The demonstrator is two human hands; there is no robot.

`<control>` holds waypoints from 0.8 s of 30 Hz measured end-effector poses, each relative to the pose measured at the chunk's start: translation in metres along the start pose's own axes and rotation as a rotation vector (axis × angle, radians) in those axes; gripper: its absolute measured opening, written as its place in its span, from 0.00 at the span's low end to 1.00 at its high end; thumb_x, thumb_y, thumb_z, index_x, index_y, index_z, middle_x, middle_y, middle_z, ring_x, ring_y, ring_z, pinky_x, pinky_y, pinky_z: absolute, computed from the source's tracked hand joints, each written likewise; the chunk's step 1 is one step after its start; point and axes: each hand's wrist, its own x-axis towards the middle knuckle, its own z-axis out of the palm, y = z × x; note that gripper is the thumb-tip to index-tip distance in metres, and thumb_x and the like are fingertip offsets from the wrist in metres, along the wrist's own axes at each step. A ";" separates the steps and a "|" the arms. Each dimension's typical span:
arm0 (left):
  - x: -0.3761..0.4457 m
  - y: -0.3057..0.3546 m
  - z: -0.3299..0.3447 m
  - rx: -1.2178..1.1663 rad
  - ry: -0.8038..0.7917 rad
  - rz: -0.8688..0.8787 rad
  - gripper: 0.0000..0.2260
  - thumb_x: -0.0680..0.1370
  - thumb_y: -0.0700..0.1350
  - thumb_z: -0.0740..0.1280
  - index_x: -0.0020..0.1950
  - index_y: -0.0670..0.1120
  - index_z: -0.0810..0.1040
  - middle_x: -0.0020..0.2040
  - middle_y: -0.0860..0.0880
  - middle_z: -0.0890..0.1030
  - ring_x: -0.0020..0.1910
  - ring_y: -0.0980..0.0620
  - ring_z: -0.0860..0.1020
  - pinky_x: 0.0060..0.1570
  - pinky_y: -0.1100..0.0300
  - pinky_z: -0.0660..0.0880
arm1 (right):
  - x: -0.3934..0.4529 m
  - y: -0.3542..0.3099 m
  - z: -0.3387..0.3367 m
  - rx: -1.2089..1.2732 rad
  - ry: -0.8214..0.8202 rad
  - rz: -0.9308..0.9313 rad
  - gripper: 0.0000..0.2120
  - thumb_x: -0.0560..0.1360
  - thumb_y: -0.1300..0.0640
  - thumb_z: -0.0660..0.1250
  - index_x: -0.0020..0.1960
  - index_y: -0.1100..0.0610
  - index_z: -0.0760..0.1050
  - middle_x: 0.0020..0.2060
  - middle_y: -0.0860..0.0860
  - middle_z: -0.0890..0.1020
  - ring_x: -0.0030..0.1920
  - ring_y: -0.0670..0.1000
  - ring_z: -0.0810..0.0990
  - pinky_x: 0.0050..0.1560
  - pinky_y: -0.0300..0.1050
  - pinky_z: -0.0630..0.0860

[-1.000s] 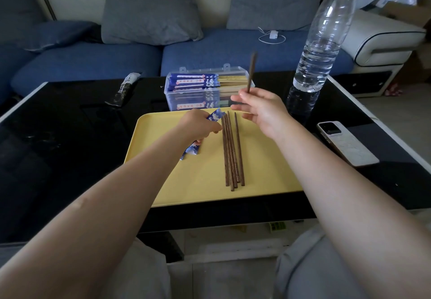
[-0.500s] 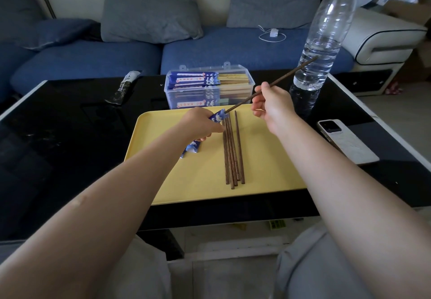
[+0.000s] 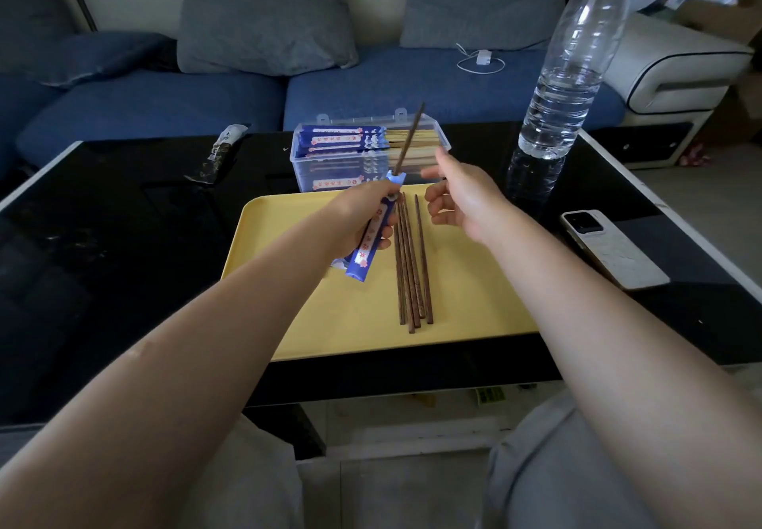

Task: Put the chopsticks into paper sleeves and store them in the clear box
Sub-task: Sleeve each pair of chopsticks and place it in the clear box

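Left hand grips a blue paper sleeve with one chopstick sticking out, while right hand hovers beside it, fingers loose, holding nothing.

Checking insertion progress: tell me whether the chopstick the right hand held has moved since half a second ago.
Yes. The chopstick swung from pointing at the water bottle to standing in the paper sleeve, before the clear box.
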 end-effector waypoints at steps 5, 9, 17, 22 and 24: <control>-0.003 -0.001 0.001 0.244 -0.123 -0.032 0.06 0.81 0.46 0.60 0.47 0.44 0.71 0.34 0.46 0.72 0.29 0.50 0.70 0.30 0.58 0.70 | 0.001 -0.001 -0.005 0.119 0.082 -0.052 0.17 0.83 0.45 0.61 0.53 0.58 0.80 0.31 0.49 0.75 0.27 0.46 0.72 0.29 0.40 0.71; -0.003 -0.001 0.003 0.300 -0.168 0.018 0.06 0.82 0.44 0.59 0.49 0.43 0.70 0.35 0.44 0.73 0.29 0.49 0.70 0.30 0.58 0.71 | 0.000 0.002 -0.005 0.106 0.013 -0.063 0.14 0.84 0.52 0.62 0.50 0.60 0.81 0.31 0.50 0.78 0.29 0.47 0.76 0.31 0.40 0.75; 0.003 -0.007 0.000 0.291 -0.025 -0.032 0.09 0.83 0.43 0.63 0.58 0.39 0.74 0.46 0.42 0.84 0.37 0.47 0.82 0.39 0.56 0.81 | -0.005 0.005 0.003 -0.289 -0.017 -0.035 0.08 0.82 0.61 0.64 0.58 0.58 0.79 0.46 0.54 0.83 0.38 0.49 0.84 0.35 0.40 0.82; 0.008 -0.009 0.000 0.122 0.055 -0.054 0.06 0.83 0.42 0.62 0.55 0.40 0.73 0.42 0.42 0.85 0.37 0.45 0.83 0.38 0.53 0.82 | -0.003 0.014 0.008 -0.709 -0.009 -0.089 0.08 0.82 0.59 0.61 0.53 0.58 0.79 0.41 0.55 0.83 0.36 0.53 0.83 0.35 0.44 0.80; 0.008 -0.010 -0.002 0.081 0.058 -0.068 0.05 0.83 0.42 0.62 0.54 0.41 0.72 0.39 0.43 0.85 0.35 0.45 0.84 0.35 0.55 0.81 | -0.006 0.019 0.014 -0.944 -0.088 -0.070 0.06 0.81 0.58 0.63 0.54 0.57 0.78 0.42 0.55 0.82 0.36 0.53 0.82 0.34 0.43 0.77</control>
